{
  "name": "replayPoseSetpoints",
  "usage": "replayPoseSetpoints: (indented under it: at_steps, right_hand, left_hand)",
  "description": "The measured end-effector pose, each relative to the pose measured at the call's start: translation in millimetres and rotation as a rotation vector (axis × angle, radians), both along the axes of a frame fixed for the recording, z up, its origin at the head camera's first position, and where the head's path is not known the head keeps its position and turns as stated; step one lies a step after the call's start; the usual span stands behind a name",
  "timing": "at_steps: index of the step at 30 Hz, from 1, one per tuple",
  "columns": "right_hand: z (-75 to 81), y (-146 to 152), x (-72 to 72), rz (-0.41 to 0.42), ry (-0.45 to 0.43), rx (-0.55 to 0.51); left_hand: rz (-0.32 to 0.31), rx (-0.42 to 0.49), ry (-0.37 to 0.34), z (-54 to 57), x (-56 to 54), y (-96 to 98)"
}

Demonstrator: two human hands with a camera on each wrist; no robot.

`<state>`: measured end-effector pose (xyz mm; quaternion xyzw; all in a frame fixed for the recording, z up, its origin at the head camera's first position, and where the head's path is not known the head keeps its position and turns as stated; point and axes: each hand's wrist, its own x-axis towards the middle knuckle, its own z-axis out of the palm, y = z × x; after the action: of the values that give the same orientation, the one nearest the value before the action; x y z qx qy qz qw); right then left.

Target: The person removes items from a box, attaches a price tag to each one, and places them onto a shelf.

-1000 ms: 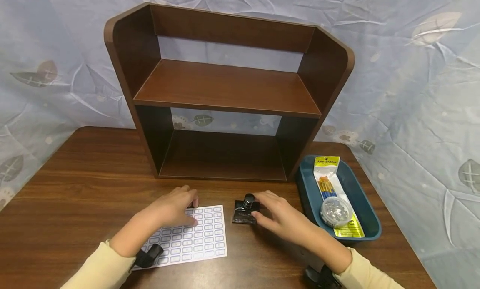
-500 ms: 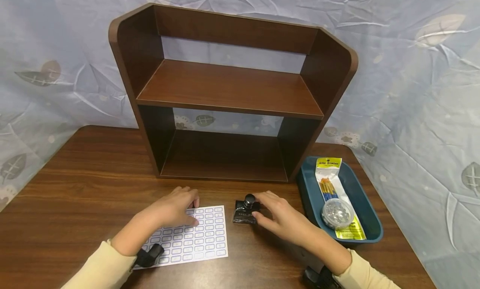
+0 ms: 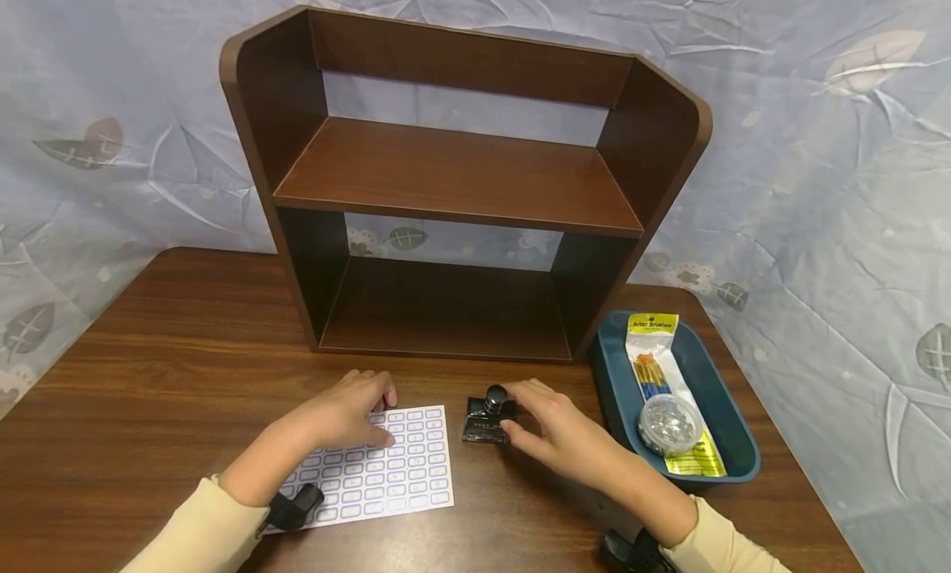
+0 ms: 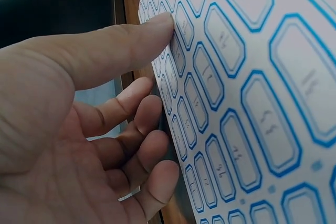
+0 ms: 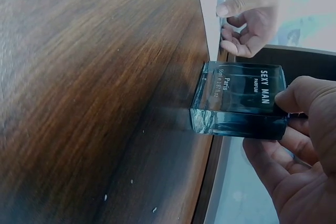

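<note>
Wood-grain desk (image 3: 149, 350), leafy fabric backdrop (image 3: 817, 226) | right hand (image 3: 553, 428): thumb and fingers pinched on the SEXY MAN perfume bottle (image 5: 236, 100), upright just right of the label sheet (image 3: 409, 457), probably for steadiness lol | left hand (image 3: 345, 412): loosely curled, nothing gripped, thumb on the sheet, maybe keeping it flat

A brown shelf (image 3: 461, 172) stands on a wooden table (image 3: 149, 391) before pale patterned fabric (image 3: 802, 185).

Brown shelf (image 3: 461, 172); blue tray (image 3: 706, 391) beside, brush packet (image 3: 654, 371) inside under clear tub (image 3: 670, 424)
</note>
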<state>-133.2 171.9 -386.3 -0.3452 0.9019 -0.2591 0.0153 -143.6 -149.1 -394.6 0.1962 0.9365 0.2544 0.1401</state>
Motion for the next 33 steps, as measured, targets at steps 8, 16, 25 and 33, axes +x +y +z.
replayPoseSetpoints:
  at_steps: [8, 16, 25, 33]
  right_hand:
    - [-1.0, 0.2, 0.6, -0.006, -0.001, -0.008]
    - [-2.4, 0.6, 0.1, -0.005, 0.006, -0.01]
    - [-3.3, 0.6, 0.4, 0.002, 0.017, -0.019]
    - [-4.0, 0.0, -0.1, 0.002, 0.019, -0.021]
  left_hand:
    - [0.021, -0.013, -0.004, 0.5, 1.8, 2.2]
    - [0.006, -0.018, 0.045, 1.2, 4.0, 2.8]
    - [0.017, -0.014, 0.014, 0.1, 3.5, 2.4]
    - [0.015, 0.013, 0.02, -3.6, 4.3, -1.1]
